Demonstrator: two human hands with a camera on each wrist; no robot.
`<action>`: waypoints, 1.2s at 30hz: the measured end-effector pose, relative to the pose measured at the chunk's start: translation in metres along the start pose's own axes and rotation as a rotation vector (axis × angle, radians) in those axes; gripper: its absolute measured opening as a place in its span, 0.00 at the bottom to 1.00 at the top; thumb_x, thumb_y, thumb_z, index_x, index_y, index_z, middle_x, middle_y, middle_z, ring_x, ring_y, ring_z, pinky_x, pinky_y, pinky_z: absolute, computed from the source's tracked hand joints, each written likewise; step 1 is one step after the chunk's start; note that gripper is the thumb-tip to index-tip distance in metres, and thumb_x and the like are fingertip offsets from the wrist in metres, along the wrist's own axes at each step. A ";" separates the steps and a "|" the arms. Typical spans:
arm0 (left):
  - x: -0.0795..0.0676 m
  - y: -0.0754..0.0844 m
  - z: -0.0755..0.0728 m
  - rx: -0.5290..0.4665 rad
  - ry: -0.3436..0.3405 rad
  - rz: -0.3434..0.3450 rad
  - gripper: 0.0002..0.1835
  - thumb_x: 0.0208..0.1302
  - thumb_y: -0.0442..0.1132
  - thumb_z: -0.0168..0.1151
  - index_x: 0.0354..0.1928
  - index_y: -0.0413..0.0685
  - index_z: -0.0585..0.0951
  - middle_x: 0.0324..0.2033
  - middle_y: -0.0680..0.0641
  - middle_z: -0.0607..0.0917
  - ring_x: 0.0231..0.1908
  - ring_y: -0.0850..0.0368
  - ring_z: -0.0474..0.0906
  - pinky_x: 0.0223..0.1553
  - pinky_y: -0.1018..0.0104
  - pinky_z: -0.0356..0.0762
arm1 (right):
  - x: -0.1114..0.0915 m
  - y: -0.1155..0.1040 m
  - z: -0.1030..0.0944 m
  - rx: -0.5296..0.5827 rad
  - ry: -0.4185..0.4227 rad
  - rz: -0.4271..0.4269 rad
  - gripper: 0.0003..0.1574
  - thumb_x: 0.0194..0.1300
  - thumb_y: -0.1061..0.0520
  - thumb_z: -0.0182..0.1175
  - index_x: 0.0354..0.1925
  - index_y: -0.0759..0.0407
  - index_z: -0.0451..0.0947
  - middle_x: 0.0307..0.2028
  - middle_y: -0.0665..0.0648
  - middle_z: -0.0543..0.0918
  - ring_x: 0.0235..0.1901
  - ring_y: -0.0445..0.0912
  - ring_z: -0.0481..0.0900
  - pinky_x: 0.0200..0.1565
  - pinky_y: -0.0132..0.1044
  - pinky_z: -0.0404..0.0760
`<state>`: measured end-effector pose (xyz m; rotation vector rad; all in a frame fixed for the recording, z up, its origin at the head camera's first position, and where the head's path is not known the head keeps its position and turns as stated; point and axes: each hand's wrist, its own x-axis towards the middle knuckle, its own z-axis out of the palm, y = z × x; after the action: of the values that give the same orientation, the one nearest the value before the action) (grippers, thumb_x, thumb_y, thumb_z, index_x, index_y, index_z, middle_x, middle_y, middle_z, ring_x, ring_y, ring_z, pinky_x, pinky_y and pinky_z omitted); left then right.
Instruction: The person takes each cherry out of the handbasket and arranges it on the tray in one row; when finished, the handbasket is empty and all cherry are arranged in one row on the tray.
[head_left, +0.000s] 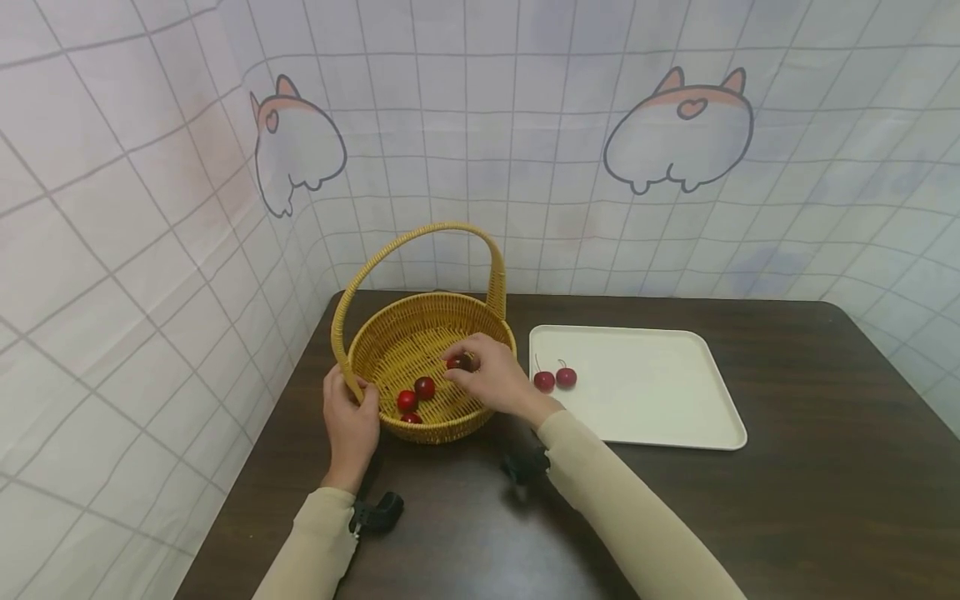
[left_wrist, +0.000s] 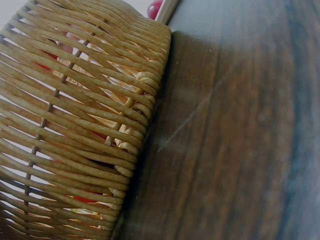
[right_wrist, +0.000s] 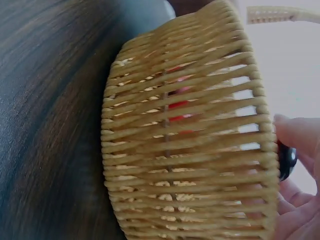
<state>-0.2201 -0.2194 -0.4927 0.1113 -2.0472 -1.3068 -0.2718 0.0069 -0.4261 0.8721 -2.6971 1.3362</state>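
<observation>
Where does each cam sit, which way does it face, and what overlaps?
Head: on the person's head, facing forward and down at the basket and tray; left hand, right hand and both sleeves show.
Left wrist: faces the basket's woven side and tabletop; left hand not plainly visible.
Right wrist: also faces woven side and tabletop; part of the right hand shows, pinching a dark cherry.
Shared: head and right wrist both show that cherry.

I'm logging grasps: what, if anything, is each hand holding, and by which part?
The right hand pinches a dark red cherry by its sides. The left hand grips the wicker basket at the foot of its handle.
</observation>
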 end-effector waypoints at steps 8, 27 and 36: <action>0.001 0.000 0.001 0.000 0.008 0.008 0.03 0.62 0.28 0.54 0.32 0.39 0.70 0.58 0.36 0.72 0.49 0.48 0.67 0.42 0.57 0.61 | -0.017 0.009 -0.021 0.086 0.054 0.010 0.20 0.63 0.61 0.64 0.55 0.53 0.79 0.50 0.51 0.80 0.48 0.49 0.82 0.48 0.42 0.81; 0.000 0.000 0.002 -0.008 0.002 0.004 0.03 0.62 0.28 0.54 0.33 0.39 0.70 0.58 0.37 0.71 0.49 0.49 0.67 0.43 0.56 0.61 | -0.063 0.074 -0.076 0.146 0.275 0.195 0.26 0.61 0.63 0.64 0.58 0.54 0.77 0.54 0.57 0.77 0.40 0.51 0.83 0.33 0.35 0.80; 0.000 0.000 0.002 -0.002 0.005 0.011 0.03 0.62 0.28 0.53 0.33 0.39 0.69 0.58 0.37 0.72 0.47 0.49 0.66 0.41 0.58 0.60 | -0.082 0.102 -0.084 0.121 0.296 0.325 0.27 0.62 0.59 0.65 0.60 0.56 0.74 0.56 0.59 0.78 0.40 0.51 0.83 0.34 0.36 0.77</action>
<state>-0.2211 -0.2179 -0.4935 0.1028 -2.0391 -1.3010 -0.2714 0.1567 -0.4673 0.2150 -2.6184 1.5537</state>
